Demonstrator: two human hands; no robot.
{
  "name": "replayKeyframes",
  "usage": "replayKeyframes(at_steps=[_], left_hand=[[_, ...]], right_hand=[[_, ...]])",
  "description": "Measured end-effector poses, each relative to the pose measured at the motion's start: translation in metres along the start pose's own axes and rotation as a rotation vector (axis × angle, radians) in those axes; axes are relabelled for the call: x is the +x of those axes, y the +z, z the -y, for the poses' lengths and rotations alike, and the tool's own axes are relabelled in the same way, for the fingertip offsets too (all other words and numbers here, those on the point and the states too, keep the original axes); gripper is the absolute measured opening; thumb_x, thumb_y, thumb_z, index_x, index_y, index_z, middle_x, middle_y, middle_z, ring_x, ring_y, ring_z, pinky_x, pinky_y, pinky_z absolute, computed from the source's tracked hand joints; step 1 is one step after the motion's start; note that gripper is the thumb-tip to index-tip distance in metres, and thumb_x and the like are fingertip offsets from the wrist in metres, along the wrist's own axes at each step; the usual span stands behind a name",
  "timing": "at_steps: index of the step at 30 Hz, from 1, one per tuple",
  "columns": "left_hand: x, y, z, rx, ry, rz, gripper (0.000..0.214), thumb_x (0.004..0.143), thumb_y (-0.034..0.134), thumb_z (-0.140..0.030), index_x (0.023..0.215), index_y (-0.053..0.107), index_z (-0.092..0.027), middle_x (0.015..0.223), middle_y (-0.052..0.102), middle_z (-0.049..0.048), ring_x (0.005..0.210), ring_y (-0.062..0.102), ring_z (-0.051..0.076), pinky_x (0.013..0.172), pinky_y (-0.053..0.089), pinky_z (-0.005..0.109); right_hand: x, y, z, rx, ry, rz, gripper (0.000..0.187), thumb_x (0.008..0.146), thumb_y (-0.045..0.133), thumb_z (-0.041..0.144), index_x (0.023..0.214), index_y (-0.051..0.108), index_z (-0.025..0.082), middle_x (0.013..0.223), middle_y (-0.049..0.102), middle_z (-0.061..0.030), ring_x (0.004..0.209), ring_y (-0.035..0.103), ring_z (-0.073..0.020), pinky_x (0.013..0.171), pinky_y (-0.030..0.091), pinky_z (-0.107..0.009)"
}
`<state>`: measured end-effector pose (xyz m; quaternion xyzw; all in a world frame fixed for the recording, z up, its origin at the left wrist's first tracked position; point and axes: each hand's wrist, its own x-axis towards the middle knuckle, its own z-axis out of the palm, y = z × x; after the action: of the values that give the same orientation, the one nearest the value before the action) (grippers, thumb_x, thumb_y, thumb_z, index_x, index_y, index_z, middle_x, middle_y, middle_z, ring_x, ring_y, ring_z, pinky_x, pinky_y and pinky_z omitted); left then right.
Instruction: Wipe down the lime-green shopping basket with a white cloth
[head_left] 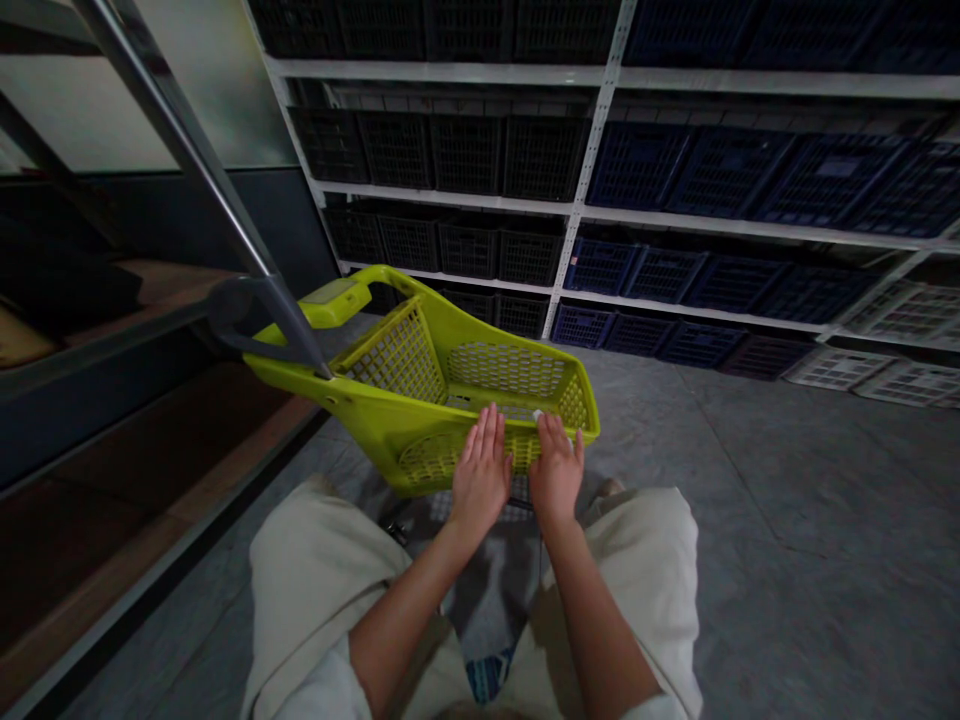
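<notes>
A lime plastic basket [390, 410] with lattice walls sits on the grey floor [750, 480], left hand [480, 475] flat against its near wall, fingers straight together, right hand [556, 470] hooked over its smooth rim.

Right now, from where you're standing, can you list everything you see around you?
basket: one, yellow-green, on the floor just ahead of the knees
pole: one, grey metal, slanting from the top left down to the basket's far end
rack: one, white, along the back wall
black crates: many, on the rack's left bays
blue crates: many, on the rack's right bays
white crates: a few, low at far right
wooden shelf: one, brown, low at left
floor: grey
shorts: beige, on the person
left hand: flat against the basket's near wall
right hand: on the basket's near rim
</notes>
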<state>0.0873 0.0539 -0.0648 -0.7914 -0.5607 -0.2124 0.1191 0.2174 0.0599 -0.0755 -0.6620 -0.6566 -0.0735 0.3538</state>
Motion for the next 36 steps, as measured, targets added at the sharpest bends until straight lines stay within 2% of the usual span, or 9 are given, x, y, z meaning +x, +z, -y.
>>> replayKeyframes(at_steps=[5,9,14,17,21,24,28,32,36], left_hand=[[0.0,0.002,0.003,0.024,0.02,-0.001,0.066,0.098,0.034,-0.018,0.157,0.009,-0.008,0.163,0.02,0.0151,0.152,0.01,0.023,0.123,0.024,0.041],[0.0,-0.001,0.003,0.018,0.014,0.001,0.068,0.099,0.034,-0.024,0.157,0.002,-0.006,0.165,0.012,0.0146,0.153,0.006,0.023,0.123,0.023,0.042],[-0.001,-0.001,0.002,0.003,0.027,0.006,0.069,0.1,0.034,-0.027,0.157,-0.002,-0.008,0.165,0.008,0.0127,0.153,0.004,0.022,0.124,0.022,0.042],[-0.001,0.002,0.001,0.001,0.022,0.0,0.069,0.1,0.035,-0.026,0.157,0.0,-0.007,0.165,0.009,0.0138,0.153,0.004,0.022,0.124,0.023,0.042],[0.0,0.006,0.002,0.015,0.007,0.009,0.068,0.098,0.035,-0.02,0.157,0.005,-0.005,0.164,0.015,0.016,0.153,0.007,0.024,0.122,0.026,0.044],[0.0,0.006,0.005,0.033,0.017,0.023,0.064,0.098,0.034,-0.018,0.157,0.011,-0.006,0.164,0.017,0.014,0.153,0.008,0.023,0.123,0.025,0.042],[-0.002,0.003,0.007,0.025,0.021,0.014,0.064,0.1,0.033,-0.025,0.157,0.01,-0.006,0.165,0.011,0.0116,0.153,0.005,0.021,0.124,0.021,0.04],[-0.002,0.0,0.006,0.006,0.029,0.02,0.065,0.101,0.033,-0.027,0.157,0.006,-0.008,0.166,0.009,0.0101,0.153,0.005,0.02,0.125,0.019,0.039],[-0.001,0.0,0.002,-0.002,0.032,0.02,0.066,0.1,0.032,-0.026,0.157,0.005,-0.007,0.166,0.01,0.0106,0.153,0.004,0.02,0.125,0.019,0.04]], right_hand=[[0.001,0.004,0.033,0.078,-0.177,0.083,0.068,0.077,0.041,0.0,0.141,0.051,0.018,0.145,0.055,-0.0081,0.14,0.044,-0.0191,0.123,0.016,-0.044],[-0.005,-0.01,-0.022,0.04,-0.159,0.046,0.074,0.073,0.04,-0.004,0.142,0.05,0.023,0.144,0.057,-0.0055,0.139,0.046,-0.0163,0.123,0.012,-0.045],[-0.007,-0.021,-0.077,-0.064,0.121,-0.057,0.062,0.078,0.036,0.0,0.133,0.058,0.02,0.137,0.063,-0.0079,0.131,0.055,-0.0202,0.118,0.025,-0.049],[-0.003,-0.014,-0.052,-0.081,0.127,-0.042,0.062,0.078,0.037,-0.001,0.134,0.058,0.017,0.137,0.062,-0.0103,0.131,0.055,-0.0222,0.117,0.025,-0.048],[0.003,0.0,0.015,0.015,-0.077,0.055,0.065,0.077,0.041,-0.001,0.138,0.054,0.017,0.142,0.058,-0.0087,0.136,0.049,-0.021,0.12,0.021,-0.043],[0.004,0.003,0.033,0.071,-0.171,0.102,0.064,0.079,0.042,0.0,0.139,0.053,0.019,0.144,0.056,-0.0068,0.137,0.048,-0.0187,0.122,0.016,-0.042],[-0.002,-0.005,-0.009,0.055,-0.152,0.057,0.07,0.076,0.04,-0.002,0.14,0.052,0.024,0.144,0.056,-0.0041,0.137,0.048,-0.0156,0.123,0.011,-0.043],[-0.007,-0.013,-0.07,0.016,0.058,-0.041,0.065,0.077,0.036,0.0,0.135,0.057,0.023,0.141,0.06,-0.0061,0.134,0.053,-0.0185,0.12,0.02,-0.05],[-0.005,-0.011,-0.073,-0.002,0.209,-0.087,0.062,0.078,0.034,0.002,0.131,0.06,0.02,0.137,0.062,-0.0099,0.132,0.054,-0.0227,0.117,0.024,-0.055]])
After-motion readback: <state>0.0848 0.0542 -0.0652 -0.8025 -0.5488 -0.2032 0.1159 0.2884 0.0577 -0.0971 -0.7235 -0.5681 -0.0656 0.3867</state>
